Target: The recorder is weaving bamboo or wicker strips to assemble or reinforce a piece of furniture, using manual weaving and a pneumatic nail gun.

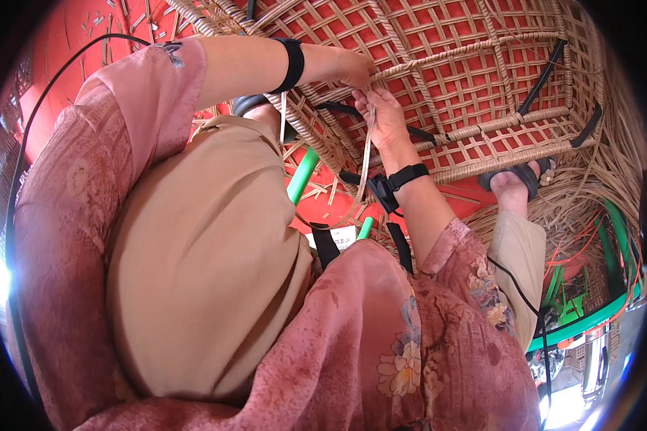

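Note:
A large woven wicker panel [446,68] with thick wrapped ribs and an open lattice leans in front of me. Against one of its ribs, my left hand [352,68] is closed, its fingertips partly hidden behind the hand; what it grips is not visible. Just to the right and nearer me, my right hand [387,118] is closed in a pinch on a pale, flat wicker strip [367,154]. From those fingers the strip hangs down past my wrist toward my lap. Both hands nearly touch at the rib. Black bands [532,79] cross the panel in several places.
Red flooring [57,61] carries scattered strip offcuts. Loose wicker strands [589,179] pile up at the right, beside a green-rimmed container [589,327]. Green tubes [303,174] stand near my knees. My sandaled foot [514,181] is by the panel's lower edge. A black cable [32,129] runs along the left.

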Action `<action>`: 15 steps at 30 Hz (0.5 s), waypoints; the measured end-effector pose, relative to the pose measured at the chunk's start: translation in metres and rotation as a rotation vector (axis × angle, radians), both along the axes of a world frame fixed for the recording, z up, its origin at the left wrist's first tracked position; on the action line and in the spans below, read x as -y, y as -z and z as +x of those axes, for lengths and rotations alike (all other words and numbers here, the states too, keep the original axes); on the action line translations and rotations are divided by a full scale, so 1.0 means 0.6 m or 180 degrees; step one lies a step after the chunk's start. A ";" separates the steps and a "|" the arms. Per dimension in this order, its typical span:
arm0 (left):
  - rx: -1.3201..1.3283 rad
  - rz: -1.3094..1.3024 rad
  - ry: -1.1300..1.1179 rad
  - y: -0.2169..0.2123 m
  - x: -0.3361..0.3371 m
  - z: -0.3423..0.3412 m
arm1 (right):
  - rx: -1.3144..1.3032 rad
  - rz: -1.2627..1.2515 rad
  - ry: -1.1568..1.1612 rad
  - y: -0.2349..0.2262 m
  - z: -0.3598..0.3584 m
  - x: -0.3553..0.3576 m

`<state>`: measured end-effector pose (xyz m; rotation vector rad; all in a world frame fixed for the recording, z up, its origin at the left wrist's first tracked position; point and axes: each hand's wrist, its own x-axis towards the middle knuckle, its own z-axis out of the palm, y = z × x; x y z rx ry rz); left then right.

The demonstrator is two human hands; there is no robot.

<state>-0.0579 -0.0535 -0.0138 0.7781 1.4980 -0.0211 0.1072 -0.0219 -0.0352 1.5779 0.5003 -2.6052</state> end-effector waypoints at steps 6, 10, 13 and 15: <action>0.0405 -0.0336 -0.0668 0.008 0.006 -0.008 | 0.0800 0.0707 -0.0620 -0.007 -0.013 0.010; 0.0441 -0.0465 -0.0539 0.003 0.000 -0.016 | 0.1171 0.1201 -0.1268 -0.017 -0.029 0.003; 0.0529 -0.0474 -0.0485 -0.003 -0.003 -0.017 | 0.1359 0.1966 -0.1872 -0.024 -0.039 0.007; 0.0542 -0.0533 -0.0448 -0.003 -0.006 -0.017 | 0.1704 0.3433 -0.2898 -0.026 -0.040 0.013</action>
